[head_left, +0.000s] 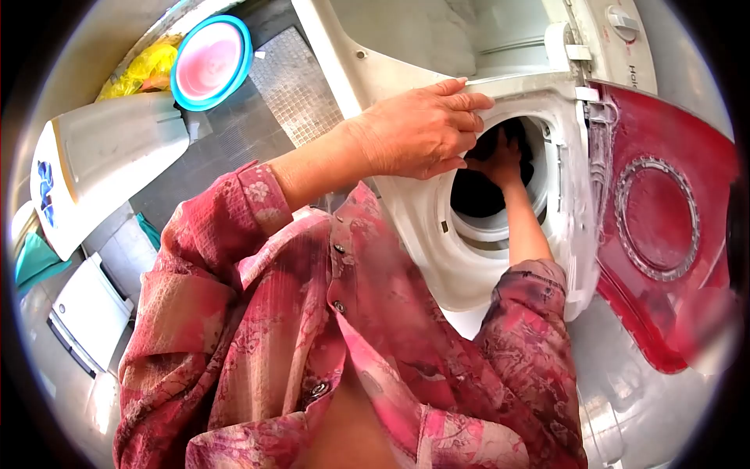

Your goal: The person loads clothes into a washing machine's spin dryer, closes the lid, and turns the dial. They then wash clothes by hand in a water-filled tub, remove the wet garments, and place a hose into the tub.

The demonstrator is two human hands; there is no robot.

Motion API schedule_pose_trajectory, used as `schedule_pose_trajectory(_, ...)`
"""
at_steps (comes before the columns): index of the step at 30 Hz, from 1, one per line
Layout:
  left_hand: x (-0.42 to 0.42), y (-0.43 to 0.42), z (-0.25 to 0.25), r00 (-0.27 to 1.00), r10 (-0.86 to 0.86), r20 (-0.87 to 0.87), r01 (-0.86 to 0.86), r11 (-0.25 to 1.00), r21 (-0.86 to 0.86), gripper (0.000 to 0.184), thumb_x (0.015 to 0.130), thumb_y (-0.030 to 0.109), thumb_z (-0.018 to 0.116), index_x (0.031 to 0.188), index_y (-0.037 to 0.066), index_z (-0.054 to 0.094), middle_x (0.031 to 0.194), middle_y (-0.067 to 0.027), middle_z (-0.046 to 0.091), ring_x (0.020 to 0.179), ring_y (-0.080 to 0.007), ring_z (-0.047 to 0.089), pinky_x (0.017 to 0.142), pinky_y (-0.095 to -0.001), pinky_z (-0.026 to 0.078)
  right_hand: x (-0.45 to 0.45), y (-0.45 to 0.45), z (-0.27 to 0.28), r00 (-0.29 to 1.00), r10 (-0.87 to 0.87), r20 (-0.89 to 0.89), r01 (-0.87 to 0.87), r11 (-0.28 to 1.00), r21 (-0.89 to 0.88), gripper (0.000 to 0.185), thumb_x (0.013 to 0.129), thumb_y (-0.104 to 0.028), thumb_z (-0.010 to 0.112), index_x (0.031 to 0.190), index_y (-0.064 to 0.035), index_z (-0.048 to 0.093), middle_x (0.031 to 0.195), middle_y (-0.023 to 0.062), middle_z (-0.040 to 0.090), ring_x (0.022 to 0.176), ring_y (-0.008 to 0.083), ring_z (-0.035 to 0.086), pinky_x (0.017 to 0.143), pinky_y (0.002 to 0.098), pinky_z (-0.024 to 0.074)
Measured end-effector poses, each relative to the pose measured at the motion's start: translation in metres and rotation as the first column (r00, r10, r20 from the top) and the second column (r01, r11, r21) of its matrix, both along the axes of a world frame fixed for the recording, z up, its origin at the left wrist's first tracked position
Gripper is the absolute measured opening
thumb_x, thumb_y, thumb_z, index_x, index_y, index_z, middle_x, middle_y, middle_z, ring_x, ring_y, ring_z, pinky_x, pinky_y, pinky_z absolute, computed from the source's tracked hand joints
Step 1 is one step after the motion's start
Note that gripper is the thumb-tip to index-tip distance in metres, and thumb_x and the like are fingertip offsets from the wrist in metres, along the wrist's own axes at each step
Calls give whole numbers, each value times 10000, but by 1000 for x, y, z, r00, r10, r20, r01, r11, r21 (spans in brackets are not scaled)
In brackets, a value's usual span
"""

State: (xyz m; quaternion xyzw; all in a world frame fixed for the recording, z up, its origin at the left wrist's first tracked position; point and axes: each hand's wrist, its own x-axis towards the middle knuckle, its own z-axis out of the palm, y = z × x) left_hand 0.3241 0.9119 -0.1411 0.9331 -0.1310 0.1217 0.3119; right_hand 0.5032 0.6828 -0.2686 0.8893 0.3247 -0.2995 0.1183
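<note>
A white twin-tub washing machine (422, 227) stands with its red lid (656, 195) swung open to the right. My left hand (426, 129) rests on the white rim between the large tub (445, 39) and the round opening, its fingers extended and slightly apart, holding nothing. Inside the round opening, my right hand (500, 160) reaches down onto dark cloth (480, 191). Its fingers are spread over the cloth, and part of them blends into the shadow, so a grip on the cloth cannot be made out.
A blue-rimmed pink basin (209, 64) and a yellow plastic bag (148, 69) are at the upper left. Below them stands a white container (117, 148). A white lidded box (92, 313) and green cloth (39, 262) lie at the left. A knob (623, 23) is at the top right.
</note>
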Motion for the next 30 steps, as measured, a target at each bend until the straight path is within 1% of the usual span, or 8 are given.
schedule_pose_trajectory(2,0,2,1,1000,-2,-22,2,1000,8,242,745,228,688,892,49,618,1103,-39,589,1264,-222,410,1088,-445,285,16,-1,-20,996,-4,-84,6,1000,20,1318,456,-551,825,1438,-2,139,1466,252,195,1352,413,191,1109,473,210)
schedule_pose_trajectory(5,3,1,5,999,-15,-49,15,1000,9,249,741,224,691,898,46,617,1121,-41,583,1269,-228,404,1091,-446,283,34,-4,-20,982,-48,-180,54,998,25,1320,452,-541,830,1436,5,141,1452,279,203,1359,395,190,1114,440,218)
schedule_pose_trajectory(12,2,-1,3,998,-24,-62,23,1000,-19,278,730,219,701,934,45,626,1107,-51,583,1272,-227,403,1087,-441,287,50,-18,-58,926,30,-376,49,979,199,1240,429,-482,852,1403,8,260,1434,227,296,1341,373,255,1107,408,250)
schedule_pose_trajectory(17,1,2,-1,1000,-20,0,20,1000,21,262,745,228,697,922,49,623,1105,-49,582,1266,-228,408,1080,-440,295,20,-6,-13,963,131,-236,-64,961,271,1151,482,-414,854,1390,3,284,1412,222,332,1319,361,303,1085,413,294)
schedule_pose_trajectory(20,0,0,-3,1000,-21,9,21,1000,19,261,743,232,700,912,50,621,1109,-47,582,1264,-228,410,1079,-442,298,-9,-7,47,997,39,-63,-21,961,274,1006,540,-372,842,1342,-5,359,1313,230,456,1245,348,420,1024,411,383)
schedule_pose_trajectory(22,1,2,0,1000,-22,22,22,1000,21,261,743,233,700,912,51,620,1111,-46,582,1263,-228,410,1078,-444,298,-20,-7,72,996,-24,-89,-5,951,-309,800,569,-340,841,1220,-22,500,1154,207,586,1104,336,554,923,401,477)
schedule_pose_trajectory(25,2,3,3,999,-33,-29,34,999,21,257,741,229,701,908,51,620,1109,-44,582,1265,-229,405,1080,-442,296,-27,-24,49,985,42,-169,-107,911,-399,596,570,-326,848,1039,-35,624,1015,175,654,972,321,626,843,389,523)
schedule_pose_trajectory(30,2,2,4,999,-20,-26,20,1000,2,272,715,216,714,908,50,620,1129,-41,573,1273,-233,395,1072,-453,304,-27,-28,24,975,145,-168,-197,917,-347,412,625,-264,812,945,-43,676,985,166,664,950,307,639,812,370,539)
